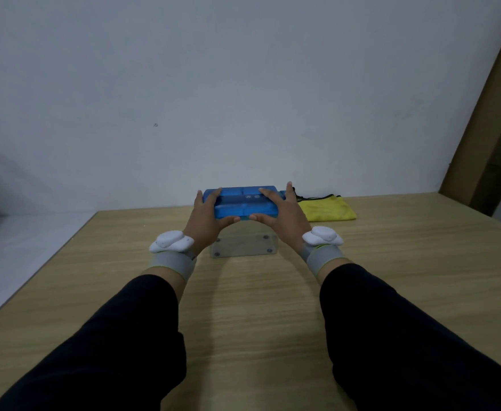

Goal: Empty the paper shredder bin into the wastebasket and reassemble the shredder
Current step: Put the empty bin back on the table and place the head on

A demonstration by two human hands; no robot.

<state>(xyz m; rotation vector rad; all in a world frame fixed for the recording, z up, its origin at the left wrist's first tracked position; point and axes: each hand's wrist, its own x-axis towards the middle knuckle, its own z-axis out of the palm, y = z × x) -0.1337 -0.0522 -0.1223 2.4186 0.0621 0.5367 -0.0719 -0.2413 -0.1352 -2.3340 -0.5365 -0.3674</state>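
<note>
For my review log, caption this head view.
Both hands, left and right, grip blue shredder head atop clear bin.

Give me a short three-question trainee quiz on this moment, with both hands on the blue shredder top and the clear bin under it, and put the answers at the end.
1. True or false: only the left hand holds the blue plastic shredder head.
2. Which thing lies on the light wooden table to the right of the shredder head? A) a yellow fabric pouch B) a red metal mug C) a green glass bottle
3. Fill in: the clear plastic bin sits directly ____ the shredder head.

Key: 1. False, the right hand grips it too. 2. A, the yellow fabric pouch. 3. Below.
</note>
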